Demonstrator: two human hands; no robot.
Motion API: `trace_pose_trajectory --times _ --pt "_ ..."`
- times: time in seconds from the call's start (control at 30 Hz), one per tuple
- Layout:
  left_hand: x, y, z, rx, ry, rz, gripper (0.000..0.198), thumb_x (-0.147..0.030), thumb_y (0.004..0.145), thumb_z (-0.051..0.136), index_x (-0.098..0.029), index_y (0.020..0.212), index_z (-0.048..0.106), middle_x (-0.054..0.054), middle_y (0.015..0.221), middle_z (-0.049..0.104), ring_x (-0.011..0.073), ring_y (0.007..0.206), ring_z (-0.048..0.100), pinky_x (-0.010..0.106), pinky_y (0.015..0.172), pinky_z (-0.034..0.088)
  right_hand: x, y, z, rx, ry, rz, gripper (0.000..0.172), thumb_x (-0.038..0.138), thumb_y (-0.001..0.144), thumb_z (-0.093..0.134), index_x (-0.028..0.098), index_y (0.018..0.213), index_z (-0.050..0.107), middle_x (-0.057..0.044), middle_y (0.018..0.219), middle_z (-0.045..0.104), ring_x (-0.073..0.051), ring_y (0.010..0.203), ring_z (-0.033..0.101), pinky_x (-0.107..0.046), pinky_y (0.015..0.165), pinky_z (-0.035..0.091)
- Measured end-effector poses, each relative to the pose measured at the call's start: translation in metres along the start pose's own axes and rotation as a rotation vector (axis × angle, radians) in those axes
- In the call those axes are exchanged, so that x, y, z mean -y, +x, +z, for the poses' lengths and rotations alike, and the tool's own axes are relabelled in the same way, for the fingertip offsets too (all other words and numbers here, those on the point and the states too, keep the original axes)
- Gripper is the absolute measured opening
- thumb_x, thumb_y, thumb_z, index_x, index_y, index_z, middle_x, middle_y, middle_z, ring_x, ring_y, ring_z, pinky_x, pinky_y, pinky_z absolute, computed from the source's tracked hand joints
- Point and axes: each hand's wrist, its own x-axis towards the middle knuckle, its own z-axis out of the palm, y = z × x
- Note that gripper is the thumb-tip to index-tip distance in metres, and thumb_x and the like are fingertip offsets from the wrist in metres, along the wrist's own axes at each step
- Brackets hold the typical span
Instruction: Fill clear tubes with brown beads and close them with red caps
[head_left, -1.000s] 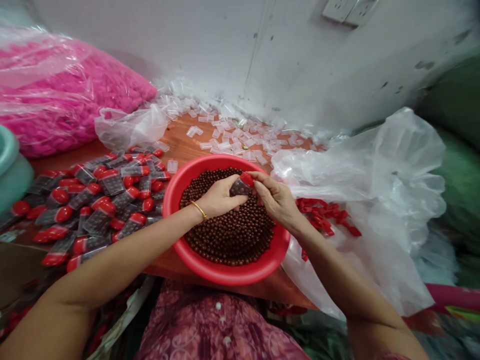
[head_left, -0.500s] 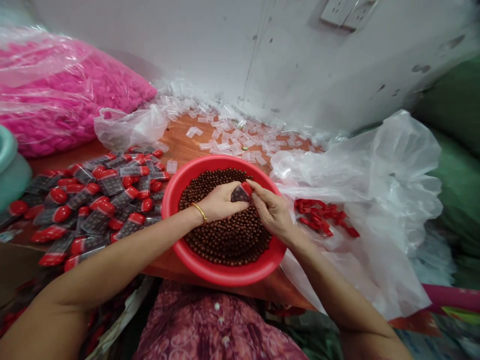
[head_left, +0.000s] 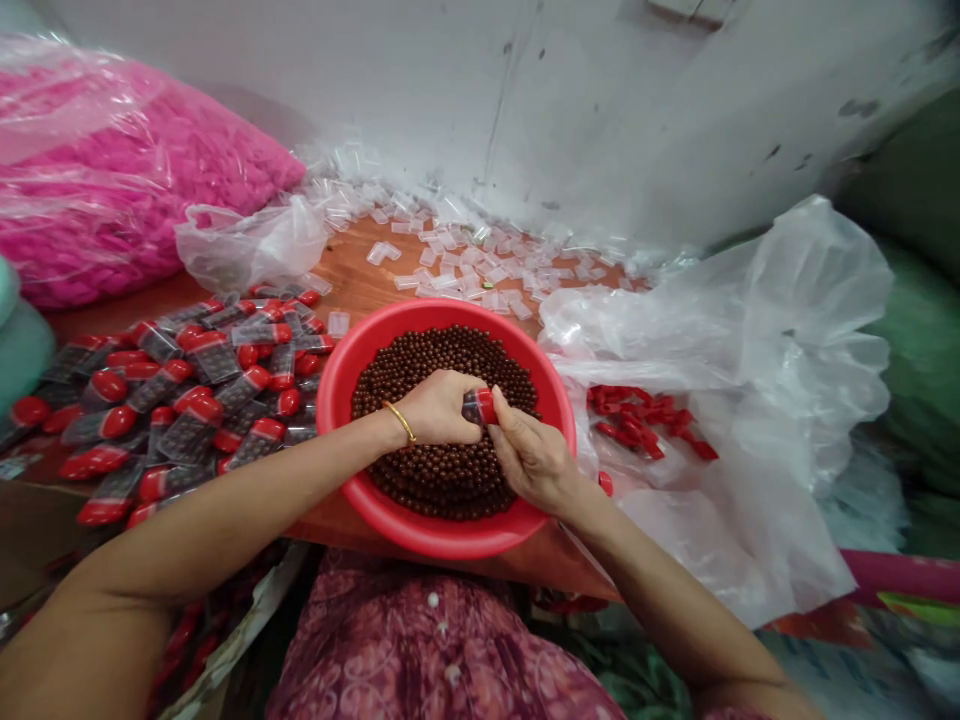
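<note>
Over a red basin [head_left: 555, 395] full of small dark brown balls [head_left: 442, 480], both hands meet at one small clear case [head_left: 472, 405] with dark balls inside and a red cap [head_left: 486, 406]. My left hand [head_left: 442, 408], with a gold bangle at its wrist, grips the clear body of the case. The fingers of my right hand [head_left: 529, 445] are closed on the red cap end. To the left lies a heap of similar filled cases with red caps [head_left: 217, 360]. Loose red caps [head_left: 652, 415] rest on a plastic sheet to the right.
Many clear empty cases [head_left: 480, 265] are scattered along the wall behind the basin. A large bag of pink pieces [head_left: 127, 190] stands at the back left, near a pale green container [head_left: 22, 325]. Crumpled clear plastic sheeting [head_left: 780, 330] covers the right side of the wooden table.
Both hands have moved slightly lower over the basin with the case. My right hand now wraps more around the red cap. The camera view has shifted a little.
</note>
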Motion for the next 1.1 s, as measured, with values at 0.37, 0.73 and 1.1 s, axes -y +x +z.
trace_pose_trajectory --times 0.37,0.73,1.1 --pt "-0.006 0.0 -0.001 -0.08 0.128 -0.01 0.009 -0.021 0.058 0.054 -0.017 0.055 0.046 -0.004 0.05 0.047 0.0094 0.049 0.042 0.022 0.048 0.027 0.002 0.011 -0.004 0.008 0.271 0.244 0.045 0.016 0.093 0.04 0.022 0.137 0.044 -0.005 0.098 0.07 -0.013 0.082 0.068 -0.023 0.074 0.055" --pt "-0.004 0.002 -0.002 -0.067 0.231 -0.102 0.012 -0.027 0.065 0.055 -0.016 0.059 0.057 0.0 0.055 0.057 0.0135 0.053 0.05 0.023 0.049 0.031 -0.005 0.015 -0.003 0.132 0.1 0.162 0.041 0.024 0.093 0.038 0.014 0.129 0.053 -0.01 0.09 0.071 -0.017 0.077 0.067 -0.028 0.07 0.056" --pt "-0.007 0.003 0.007 0.106 0.513 0.032 0.027 -0.034 0.066 0.056 -0.018 0.087 0.064 0.006 0.073 0.067 0.0241 0.072 0.064 0.03 0.065 0.048 -0.017 0.038 0.026 -0.102 0.598 0.771 0.06 0.055 0.093 0.016 0.019 0.124 0.054 -0.006 0.091 0.063 -0.014 0.075 0.06 -0.026 0.067 0.052"
